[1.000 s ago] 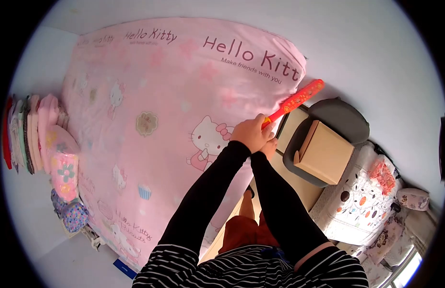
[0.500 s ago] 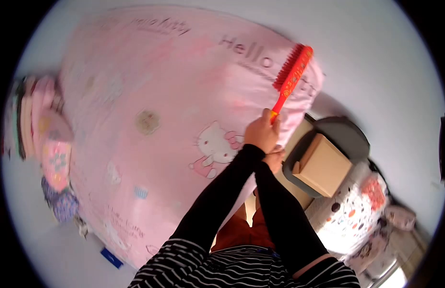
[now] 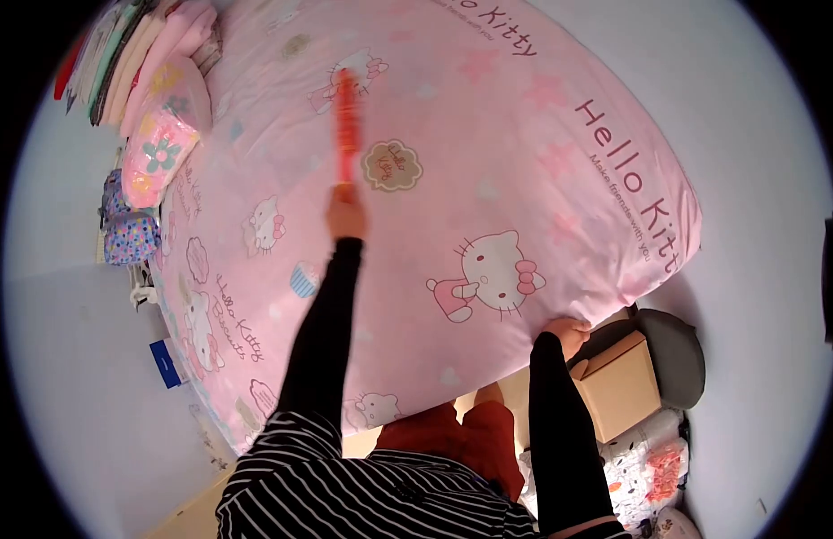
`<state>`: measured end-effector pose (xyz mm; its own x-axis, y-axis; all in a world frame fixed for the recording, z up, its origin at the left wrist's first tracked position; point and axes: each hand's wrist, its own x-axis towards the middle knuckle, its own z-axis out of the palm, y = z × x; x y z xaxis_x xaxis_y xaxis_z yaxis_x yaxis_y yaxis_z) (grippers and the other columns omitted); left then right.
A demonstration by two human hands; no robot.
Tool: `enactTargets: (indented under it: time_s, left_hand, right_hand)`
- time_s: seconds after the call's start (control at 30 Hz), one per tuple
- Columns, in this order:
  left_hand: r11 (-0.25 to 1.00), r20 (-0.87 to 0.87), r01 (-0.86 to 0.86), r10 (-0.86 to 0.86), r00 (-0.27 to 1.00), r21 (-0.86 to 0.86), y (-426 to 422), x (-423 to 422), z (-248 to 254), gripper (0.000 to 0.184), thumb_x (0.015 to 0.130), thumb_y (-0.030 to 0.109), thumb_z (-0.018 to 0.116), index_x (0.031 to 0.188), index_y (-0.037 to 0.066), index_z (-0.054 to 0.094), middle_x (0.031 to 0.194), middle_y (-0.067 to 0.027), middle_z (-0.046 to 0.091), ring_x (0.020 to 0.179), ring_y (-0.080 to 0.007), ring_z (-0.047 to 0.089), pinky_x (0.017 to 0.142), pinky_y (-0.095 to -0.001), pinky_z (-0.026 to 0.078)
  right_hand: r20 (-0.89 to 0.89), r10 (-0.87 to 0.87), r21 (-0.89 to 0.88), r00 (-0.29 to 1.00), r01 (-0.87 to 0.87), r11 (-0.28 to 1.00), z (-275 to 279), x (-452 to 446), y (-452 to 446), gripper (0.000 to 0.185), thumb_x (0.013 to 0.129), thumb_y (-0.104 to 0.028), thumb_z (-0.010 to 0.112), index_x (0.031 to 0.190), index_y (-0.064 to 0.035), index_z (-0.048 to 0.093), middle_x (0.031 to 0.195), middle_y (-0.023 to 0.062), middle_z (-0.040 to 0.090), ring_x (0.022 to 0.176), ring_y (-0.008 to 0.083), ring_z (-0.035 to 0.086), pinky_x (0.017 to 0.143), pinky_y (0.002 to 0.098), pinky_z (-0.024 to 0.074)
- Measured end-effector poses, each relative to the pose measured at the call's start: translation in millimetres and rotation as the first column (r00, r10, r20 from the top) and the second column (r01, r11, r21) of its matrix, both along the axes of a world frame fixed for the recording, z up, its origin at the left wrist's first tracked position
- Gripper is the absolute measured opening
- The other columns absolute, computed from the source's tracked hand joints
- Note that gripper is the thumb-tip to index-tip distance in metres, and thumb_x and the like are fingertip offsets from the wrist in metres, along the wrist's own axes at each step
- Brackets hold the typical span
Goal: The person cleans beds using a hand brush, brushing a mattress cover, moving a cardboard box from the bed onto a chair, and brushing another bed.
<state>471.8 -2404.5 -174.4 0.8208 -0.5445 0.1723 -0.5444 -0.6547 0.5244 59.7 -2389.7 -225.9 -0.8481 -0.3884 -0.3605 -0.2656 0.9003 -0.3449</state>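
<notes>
My left hand (image 3: 347,216) is closed round the handle of a red brush (image 3: 347,121), which is blurred by motion over the left-middle part of a pink Hello Kitty bed sheet (image 3: 416,242). The brush points away from me, and its bristles cannot be made out. At the sheet's near right edge, my right hand (image 3: 571,334) is closed on the fabric, with small creases running from it. The printed cat figure lies just left of that hand.
Folded cloths (image 3: 138,67) and a flowered pink bundle (image 3: 165,135) lie at the far left, above a dotted bag (image 3: 131,238). A blue box (image 3: 164,364) is lower left. On the right, an open cardboard box (image 3: 618,386) rests on a dark chair (image 3: 677,359).
My left hand has swung the brush from the right edge to the left over the sheet. My hands have come apart, and the right one now grips the sheet edge. The view has turned.
</notes>
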Motion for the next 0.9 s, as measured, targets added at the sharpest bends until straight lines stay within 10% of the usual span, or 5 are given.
enactTargets:
  time_s: [0.27,0.33,0.53,0.83,0.9]
  left_hand:
    - [0.760,-0.017,-0.617,0.633,0.774,0.202,58.5,209.4,8.8,0.050,0.089,0.043,0.044,0.094,-0.002,0.066,0.094,-0.0248,0.067,0.091,-0.0412,0.064,0.079,-0.0489,0.051]
    - [0.791,0.231,-0.316,0.226,0.946,0.524,50.7,250.2,-42.9,0.044,0.090,0.039,0.044,0.091,0.002,0.067,0.093,-0.0234,0.067,0.091,-0.0402,0.064,0.077,-0.0491,0.051]
    - [0.984,-0.109,0.060,-0.043,0.993,0.165,-71.1,58.3,-39.7,0.042,0.092,0.041,0.047,0.094,0.002,0.060,0.091,-0.0234,0.065,0.089,-0.0437,0.061,0.073,-0.0511,0.049]
    - [0.466,-0.487,0.867,-0.723,0.489,0.179,0.3,-121.3,73.7,0.030,0.090,0.037,0.054,0.094,0.007,0.056,0.071,-0.0200,0.063,0.070,-0.0402,0.061,0.064,-0.0515,0.047]
    - [0.657,-0.318,0.735,-0.670,0.671,0.168,1.2,-93.5,51.9,0.028,0.091,0.036,0.054,0.095,0.008,0.056,0.070,-0.0199,0.063,0.065,-0.0407,0.061,0.058,-0.0518,0.047]
  right_hand:
    - [-0.064,-0.028,0.042,0.998,0.031,0.999,8.2,12.3,-8.4,0.064,0.098,-0.043,0.018,0.115,0.0062,0.054,0.111,0.0294,0.059,0.104,0.0443,0.057,0.089,0.0505,0.0442]
    - [-0.071,-0.013,0.036,0.997,0.016,0.999,6.3,11.3,-5.9,0.064,0.098,-0.045,0.016,0.119,0.0029,0.053,0.112,0.0274,0.060,0.105,0.0433,0.056,0.088,0.0497,0.0443]
    - [-0.089,0.020,0.023,0.996,-0.018,1.000,-20.7,-3.0,0.7,0.064,0.098,-0.044,0.017,0.116,0.0038,0.056,0.113,0.0277,0.060,0.107,0.0427,0.055,0.091,0.0490,0.0430]
    - [-0.321,0.408,0.127,0.855,-0.388,0.913,-48.2,-17.6,12.1,0.060,0.097,-0.036,0.023,0.093,0.0113,0.060,0.097,0.0323,0.062,0.091,0.0457,0.061,0.081,0.0500,0.0490]
    - [-0.230,0.132,0.007,0.964,-0.134,0.991,-18.3,0.6,2.2,0.060,0.097,-0.038,0.024,0.095,0.0087,0.061,0.094,0.0302,0.064,0.091,0.0443,0.062,0.081,0.0510,0.0486]
